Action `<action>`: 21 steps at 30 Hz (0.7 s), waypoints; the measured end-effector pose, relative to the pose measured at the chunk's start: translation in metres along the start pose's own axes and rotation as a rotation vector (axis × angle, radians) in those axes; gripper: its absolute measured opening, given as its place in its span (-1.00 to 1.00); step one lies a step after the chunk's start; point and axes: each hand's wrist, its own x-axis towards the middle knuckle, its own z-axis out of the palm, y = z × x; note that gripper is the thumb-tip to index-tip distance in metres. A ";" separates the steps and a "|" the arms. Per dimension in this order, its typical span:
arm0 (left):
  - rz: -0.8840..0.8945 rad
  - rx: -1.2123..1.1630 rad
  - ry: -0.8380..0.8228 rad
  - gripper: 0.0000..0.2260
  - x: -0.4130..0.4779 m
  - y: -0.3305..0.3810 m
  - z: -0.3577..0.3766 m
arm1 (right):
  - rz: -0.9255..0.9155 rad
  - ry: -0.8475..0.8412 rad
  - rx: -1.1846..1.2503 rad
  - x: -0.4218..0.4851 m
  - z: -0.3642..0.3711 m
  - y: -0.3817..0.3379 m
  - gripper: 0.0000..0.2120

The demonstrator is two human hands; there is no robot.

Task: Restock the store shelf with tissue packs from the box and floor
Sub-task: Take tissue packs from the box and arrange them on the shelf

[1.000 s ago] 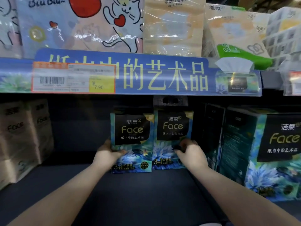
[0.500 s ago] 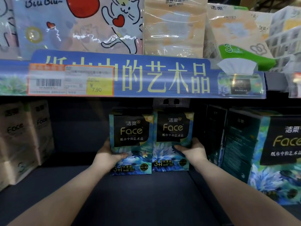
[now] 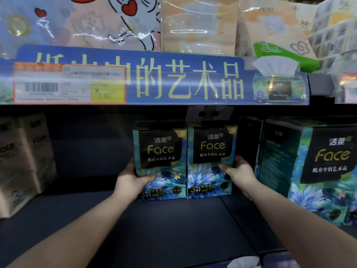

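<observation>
Two blue-green "Face" tissue packs stand upright side by side on the dark shelf (image 3: pixel 173 225). My left hand (image 3: pixel 131 179) grips the outer left edge of the left tissue pack (image 3: pixel 161 151), thumb across its front. My right hand (image 3: pixel 239 174) grips the outer right edge of the right tissue pack (image 3: pixel 211 149), thumb on its front. The two packs touch each other and rest on the shelf board, deep under the upper shelf.
A larger Face pack (image 3: pixel 318 167) stands close on the right. Beige Face packs (image 3: pixel 25 157) stand at the left, with bare shelf between. Overhead runs a blue shelf strip (image 3: pixel 173 80) with a price tag (image 3: pixel 69 84). Something white (image 3: pixel 243 263) shows at the bottom edge.
My right hand has slid from the front of the right pack to its outer right edge. Both hands now press the packs together from the sides. The view has moved closer.
</observation>
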 end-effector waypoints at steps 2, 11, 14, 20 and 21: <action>0.010 0.021 0.000 -0.37 0.001 -0.003 0.003 | 0.013 0.009 -0.062 -0.001 -0.001 0.000 -0.56; -0.020 0.077 -0.024 -0.33 0.006 -0.006 -0.001 | -0.807 0.063 -1.101 -0.034 0.013 0.006 -0.07; -0.025 0.081 -0.016 -0.31 0.006 -0.003 0.004 | -0.733 -0.110 -1.181 -0.031 0.018 0.010 -0.13; 0.018 0.055 -0.015 -0.33 0.003 0.002 0.017 | -0.662 -0.135 -1.064 -0.027 0.006 0.007 -0.23; 0.019 0.054 -0.014 -0.32 0.003 0.002 0.019 | -0.656 -0.128 -1.041 -0.026 0.003 0.007 -0.24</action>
